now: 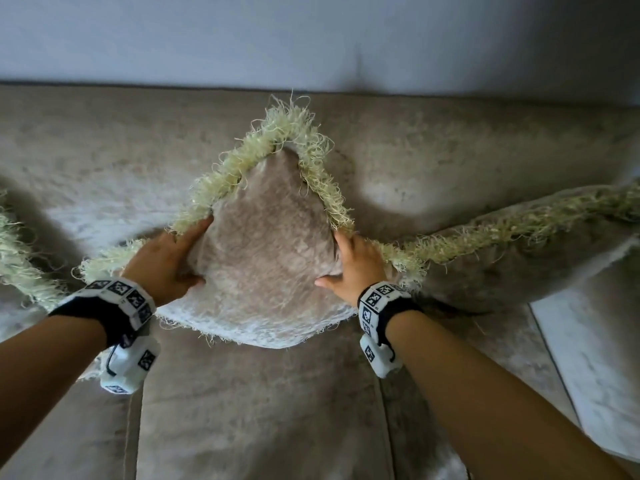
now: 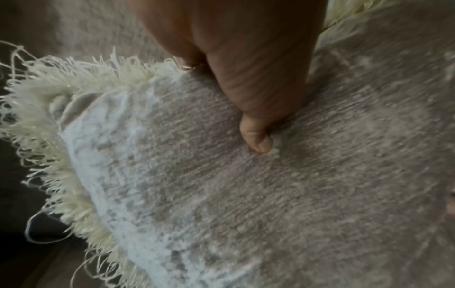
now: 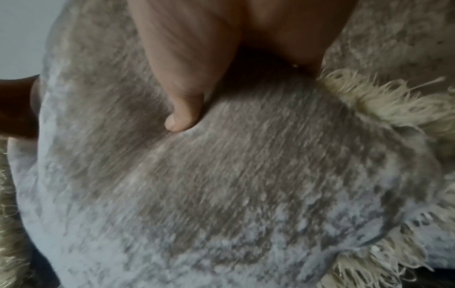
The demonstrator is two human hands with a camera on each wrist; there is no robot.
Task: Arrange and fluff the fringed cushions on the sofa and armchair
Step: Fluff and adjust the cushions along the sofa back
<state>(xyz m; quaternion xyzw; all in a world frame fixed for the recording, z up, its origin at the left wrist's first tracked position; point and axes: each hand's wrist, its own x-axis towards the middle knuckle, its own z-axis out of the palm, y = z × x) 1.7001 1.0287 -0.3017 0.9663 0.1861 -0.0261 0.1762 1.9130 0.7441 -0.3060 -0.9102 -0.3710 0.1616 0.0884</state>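
Note:
A beige plush cushion [image 1: 266,244] with a cream fringe stands on one corner on the sofa seat [image 1: 259,410], its top corner leaning against the sofa back [image 1: 104,150]. My left hand [image 1: 169,258] grips its left side, and the thumb [image 2: 258,140] digs into the front face of the cushion [image 2: 246,204]. My right hand [image 1: 353,265] grips the right side the same way, its thumb [image 3: 182,117] pressed into the plush of the cushion [image 3: 221,185]. The other fingers of both hands reach along the fringed edges and are partly hidden behind them.
A second fringed cushion [image 1: 519,247] lies tilted at the right, touching the held one near my right hand. The fringe of a third cushion [image 1: 14,258] shows at the left edge. A pale wall [image 1: 311,29] rises behind the sofa.

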